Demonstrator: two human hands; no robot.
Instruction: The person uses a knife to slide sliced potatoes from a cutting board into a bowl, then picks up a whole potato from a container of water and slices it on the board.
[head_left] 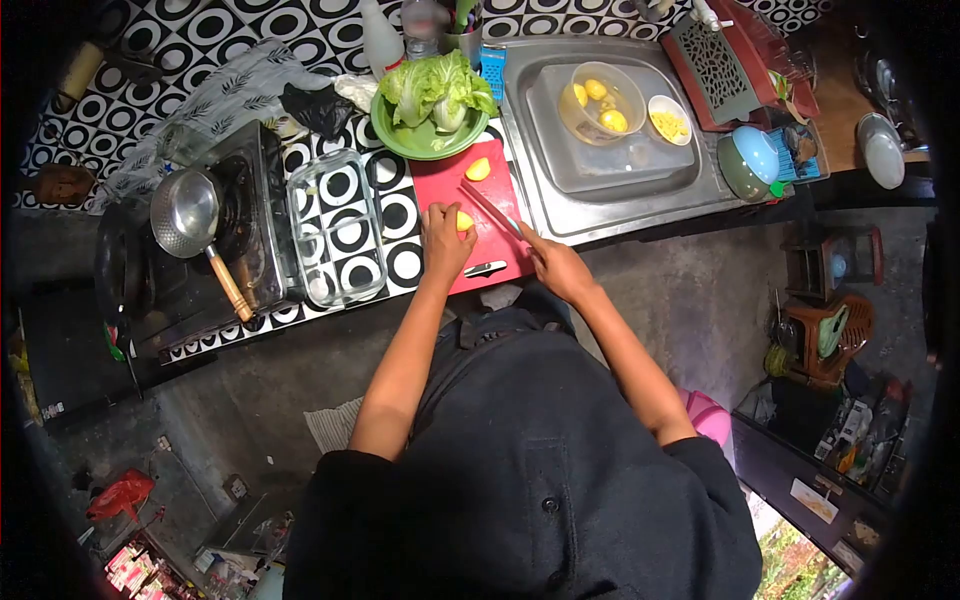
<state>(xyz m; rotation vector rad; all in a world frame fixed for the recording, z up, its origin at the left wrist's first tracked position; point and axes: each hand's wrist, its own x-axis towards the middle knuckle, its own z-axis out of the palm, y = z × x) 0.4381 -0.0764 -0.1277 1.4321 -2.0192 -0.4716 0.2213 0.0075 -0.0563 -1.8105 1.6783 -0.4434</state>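
Note:
On the red cutting board [450,178], my left hand [446,238] has its fingers closed on a yellow piece [463,221], which looks like peeled potato. The knife [488,208] is in my right hand [556,264], its blade slanting up and left over the board, close to the held piece but apart from it. Another yellow piece [478,169] lies near the top of the board, beyond the blade. Just behind the board stands a green bowl [425,148] with leafy lettuce [436,90].
Left of the board lies a glass dish [293,235], then a stove with a pan [188,212]. The sink [530,150] at right holds a bowl of yellow pieces [603,103] and a small bowl [669,120]. A dish rack [715,75] stands beyond.

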